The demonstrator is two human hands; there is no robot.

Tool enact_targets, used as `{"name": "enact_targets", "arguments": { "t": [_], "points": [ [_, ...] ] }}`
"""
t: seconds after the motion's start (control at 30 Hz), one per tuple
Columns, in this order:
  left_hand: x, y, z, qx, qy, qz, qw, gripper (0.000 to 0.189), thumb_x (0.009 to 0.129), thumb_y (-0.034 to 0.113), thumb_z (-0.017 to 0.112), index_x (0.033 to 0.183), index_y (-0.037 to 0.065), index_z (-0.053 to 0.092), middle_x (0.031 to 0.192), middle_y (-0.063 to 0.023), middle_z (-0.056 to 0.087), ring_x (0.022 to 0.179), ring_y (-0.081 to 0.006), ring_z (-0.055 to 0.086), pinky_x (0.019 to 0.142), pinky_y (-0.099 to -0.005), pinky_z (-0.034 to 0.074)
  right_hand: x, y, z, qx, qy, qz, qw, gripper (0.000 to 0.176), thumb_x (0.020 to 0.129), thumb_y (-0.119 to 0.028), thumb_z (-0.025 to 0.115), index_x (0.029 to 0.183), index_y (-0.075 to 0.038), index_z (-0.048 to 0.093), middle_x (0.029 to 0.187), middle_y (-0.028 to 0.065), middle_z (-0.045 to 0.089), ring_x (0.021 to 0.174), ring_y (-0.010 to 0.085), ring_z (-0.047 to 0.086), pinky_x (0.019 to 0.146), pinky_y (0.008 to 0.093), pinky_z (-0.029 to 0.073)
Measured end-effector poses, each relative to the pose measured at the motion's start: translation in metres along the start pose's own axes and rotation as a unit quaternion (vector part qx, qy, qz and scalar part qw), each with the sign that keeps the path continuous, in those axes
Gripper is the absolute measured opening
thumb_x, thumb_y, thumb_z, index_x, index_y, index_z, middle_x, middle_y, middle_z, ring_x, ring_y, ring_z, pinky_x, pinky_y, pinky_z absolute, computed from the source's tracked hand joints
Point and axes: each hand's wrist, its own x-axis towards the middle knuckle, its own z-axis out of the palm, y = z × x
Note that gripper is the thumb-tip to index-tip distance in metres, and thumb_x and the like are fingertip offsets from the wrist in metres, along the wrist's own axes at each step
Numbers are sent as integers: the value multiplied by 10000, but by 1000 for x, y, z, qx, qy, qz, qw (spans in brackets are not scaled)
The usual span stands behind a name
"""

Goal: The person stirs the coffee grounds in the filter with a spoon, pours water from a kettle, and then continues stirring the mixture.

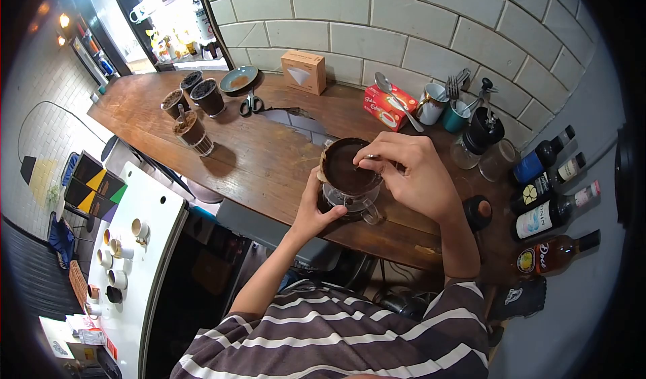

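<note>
under tiled wall (404, 15), coffee dripper (346, 170) on wooden counter (269, 157).

Bench (269, 150) mid-span: I read bare wood from near edge to wall, passable | left end: four filled cups (192, 106), dish (239, 79), scissors (251, 103) | wall edge: cardboard box (303, 71), red carton (389, 106), mugs (441, 103) | right end: grinder (486, 126), bottles (552, 197) crowd it | near edge: dripper (348, 170) clasped by left hand (315, 211), right hand (417, 177) pinching spoon (369, 157) above.

Short-sleeved dark shirt (336, 332), thin white stripes, bare forearms (269, 271), bare hands (417, 174)
</note>
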Motion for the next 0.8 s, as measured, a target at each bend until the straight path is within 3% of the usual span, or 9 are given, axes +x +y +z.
{"name": "enact_targets", "arguments": {
  "t": [0.2, 0.27, 0.4, 0.8],
  "points": [
    [0, -4, -1, 7, -1, 4, 1000, 924, 734, 391, 805, 1412, -7, 320, 1342, -132, 432, 1303, -243, 406, 1099, -371, 307, 2, -3, -3, 12, -19, 41, 999, 107, 813, 44, 662, 902, 3, 705, 795, 109, 673, 676, 220, 647, 611, 305, 500],
    [0, -2, -1, 11, 0, 8, 1000, 923, 734, 391, 805, 1412, -6, 320, 1338, -131, 433, 1301, -242, 407, 1099, -369, 307, 1, 1, -3, 2, -9, 8, 1000, 115, 817, -7, 668, 926, 24, 684, 827, 142, 661, 695, 292, 629, 635, 350, 485],
    [1, 1, -1, -2, 0, 1, 1000, 919, 736, 393, 802, 1410, -7, 322, 1330, -129, 439, 1288, -238, 419, 1094, -366, 311, 1, 0, -3, 18, -47, 26, 998, 117, 816, -5, 668, 928, 26, 684, 827, 142, 661, 694, 289, 630, 630, 346, 484],
    [1, 2, 0, 8, 2, 7, 1000, 931, 735, 409, 804, 1411, -8, 320, 1325, -126, 446, 1279, -234, 423, 1089, -369, 316, 2, 2, -2, 1, -11, 14, 1000, 118, 815, 4, 665, 929, 27, 685, 816, 151, 663, 693, 295, 638, 618, 346, 485]
  ]
}}
